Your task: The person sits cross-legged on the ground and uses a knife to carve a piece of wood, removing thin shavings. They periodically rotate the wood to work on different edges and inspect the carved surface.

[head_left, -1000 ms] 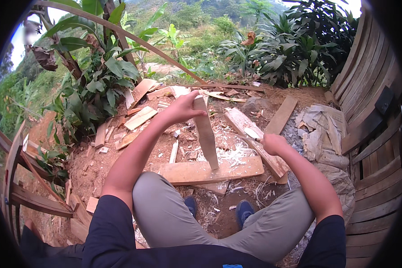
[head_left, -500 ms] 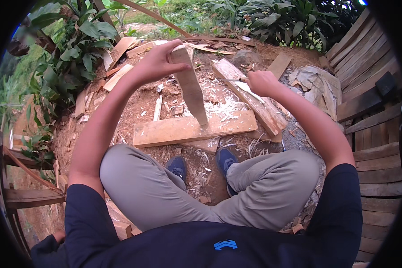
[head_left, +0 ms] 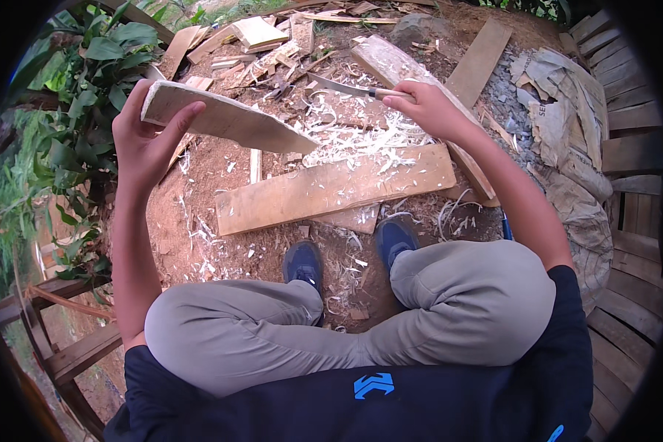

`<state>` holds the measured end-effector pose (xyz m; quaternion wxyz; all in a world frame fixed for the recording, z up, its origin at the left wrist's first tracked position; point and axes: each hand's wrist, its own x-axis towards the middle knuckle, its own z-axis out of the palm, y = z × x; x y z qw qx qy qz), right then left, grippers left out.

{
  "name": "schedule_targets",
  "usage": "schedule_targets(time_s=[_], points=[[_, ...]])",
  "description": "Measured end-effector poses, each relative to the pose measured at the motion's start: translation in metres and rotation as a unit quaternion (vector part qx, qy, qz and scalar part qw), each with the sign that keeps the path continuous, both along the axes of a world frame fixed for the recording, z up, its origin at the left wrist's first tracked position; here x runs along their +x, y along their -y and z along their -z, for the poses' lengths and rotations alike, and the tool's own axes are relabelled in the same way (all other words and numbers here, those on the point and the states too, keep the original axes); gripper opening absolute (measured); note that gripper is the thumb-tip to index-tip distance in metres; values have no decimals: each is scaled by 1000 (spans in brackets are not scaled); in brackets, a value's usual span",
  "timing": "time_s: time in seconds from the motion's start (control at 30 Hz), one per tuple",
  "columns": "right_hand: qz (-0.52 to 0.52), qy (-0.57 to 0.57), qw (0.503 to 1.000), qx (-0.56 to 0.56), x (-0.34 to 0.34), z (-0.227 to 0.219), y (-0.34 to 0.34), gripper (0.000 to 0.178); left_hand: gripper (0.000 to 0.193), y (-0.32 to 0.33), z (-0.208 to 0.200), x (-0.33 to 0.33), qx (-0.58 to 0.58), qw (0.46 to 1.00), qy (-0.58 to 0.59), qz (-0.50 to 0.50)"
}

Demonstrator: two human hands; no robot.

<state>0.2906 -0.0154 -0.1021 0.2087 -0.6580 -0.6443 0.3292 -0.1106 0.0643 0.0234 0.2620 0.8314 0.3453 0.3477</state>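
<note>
1. Currently, the left hand (head_left: 144, 136) pinches a flat wooden piece (head_left: 225, 119) by its wide end, thumb on the near face and fingers behind.
2. That piece is raised and tilted, its narrow end pointing right, beyond the far edge of a pale board (head_left: 331, 189) lying on the ground (head_left: 191, 191).
3. The right hand (head_left: 426, 108) is closed around the handle of a knife (head_left: 350, 89); the blade points left, apart from the wooden piece.
4. Pale shavings (head_left: 376, 140) lie heaped along the board's far edge, with curls scattered over its top toward the right end.
5. A thick plank (head_left: 390, 60) runs away from beside the board's right end; a flatter plank (head_left: 482, 62) lies to its right, near crumpled sacks (head_left: 563, 110).
6. Blue shoes (head_left: 303, 263) rest near the board's near edge.
</note>
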Motion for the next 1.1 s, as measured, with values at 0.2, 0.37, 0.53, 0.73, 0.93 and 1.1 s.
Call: schedule_targets(time_s=[0.2,0.37,0.53,0.73,0.93,1.1], points=[[-18,168,985,30,21,-14,-42,48,26,-19,49,15,-33,997,54,-48],[15,81,996,-45,-4,-18,-50,43,31,4,89,14,-107,992,47,-40],[89,-91,992,-7,-42,36,-3,39,27,15,125,25,-74,974,198,-81],[61,-107,989,-81,-61,80,25,36,22,17,136,49,5,973,224,-51],[136,-184,966,119,-82,65,34,30,33,12,146,44,-20,962,246,-121],[91,-101,990,-21,-80,89,36,28,33,14,139,52,-7,970,232,-72]])
